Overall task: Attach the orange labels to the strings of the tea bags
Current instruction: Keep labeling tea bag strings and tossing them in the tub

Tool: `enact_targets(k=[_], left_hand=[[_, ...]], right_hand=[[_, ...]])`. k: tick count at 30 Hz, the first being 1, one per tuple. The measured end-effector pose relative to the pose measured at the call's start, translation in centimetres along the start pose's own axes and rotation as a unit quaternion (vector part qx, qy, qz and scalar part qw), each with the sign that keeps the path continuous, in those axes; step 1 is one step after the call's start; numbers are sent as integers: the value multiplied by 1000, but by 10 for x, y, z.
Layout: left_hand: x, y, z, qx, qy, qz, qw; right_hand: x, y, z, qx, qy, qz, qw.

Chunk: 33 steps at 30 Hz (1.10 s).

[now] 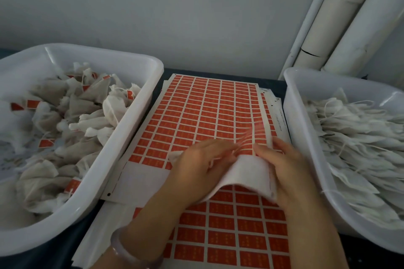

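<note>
Bracelet (131,253), pale, sits on the left wrist at the bottom edge; both forearms are cut off by the frame.

Left hand (201,166) lies over the left part of a white tea bag (247,172). Its fingers are bent, but the fingertips are smeared by motion, and I cannot tell whether they pinch anything. A thin white string shows faintly beside them.

Right hand (293,168) has its fingers curled over the bag's right edge and holds it there. The bag sags between the two hands, above the middle of the label sheets (207,111).

An orange smear just beyond the fingertips cannot be made out.

The sheets carry a grid of orange labels. They are stacked unevenly, with lower sheets showing at the right edge. The nearest one is cut off below, and the print is too small to read.

Left tub (129,129), white plastic, holds crumpled tea bags with orange labels (72,116). Its near and left sides run out of frame.

Right tub (293,105), also white, holds flat unlabelled tea bags (354,137) with loose white strings and is cut off on the right.

Both tubs and the sheets rest on a dark table (273,82). White pipes (341,28) lean at the wall behind.
</note>
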State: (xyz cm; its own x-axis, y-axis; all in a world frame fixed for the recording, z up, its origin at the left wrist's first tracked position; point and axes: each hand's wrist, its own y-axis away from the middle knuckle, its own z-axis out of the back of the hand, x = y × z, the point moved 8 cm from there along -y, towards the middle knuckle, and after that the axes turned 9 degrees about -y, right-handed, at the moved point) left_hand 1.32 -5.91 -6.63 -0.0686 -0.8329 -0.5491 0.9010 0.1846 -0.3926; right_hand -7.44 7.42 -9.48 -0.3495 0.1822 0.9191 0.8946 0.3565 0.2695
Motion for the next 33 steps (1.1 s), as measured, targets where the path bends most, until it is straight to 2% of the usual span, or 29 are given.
enact_targets(k=[3,6,9,13,18,21,23,26,33], left_hand=[[7,1,7,-19,95,49,994],[7,1,10,-44,151,54,986],[7,0,13,-73,105,38,991],[4,-1,18,-114,59,14,992],[0,1,27,-162,64,-7,985],[-3,1,27,-154,68,-26,985],[-4,1,28,-158,81,-34,984],[-6,1,35,-181,76,-36,980],[-10,1,35,-182,21,-49,982]], right_hand=[[-5,3,-12,57,-43,-13,997],[-11,6,-26,104,-91,-24,990],[-13,6,-35,127,-142,-23,981],[-14,5,-41,142,-157,2,977],[-13,8,-48,149,-100,27,983],[-5,14,-48,132,12,111,985],[3,22,-47,124,74,172,975],[8,30,-57,155,149,231,949],[13,28,-57,150,178,264,936]])
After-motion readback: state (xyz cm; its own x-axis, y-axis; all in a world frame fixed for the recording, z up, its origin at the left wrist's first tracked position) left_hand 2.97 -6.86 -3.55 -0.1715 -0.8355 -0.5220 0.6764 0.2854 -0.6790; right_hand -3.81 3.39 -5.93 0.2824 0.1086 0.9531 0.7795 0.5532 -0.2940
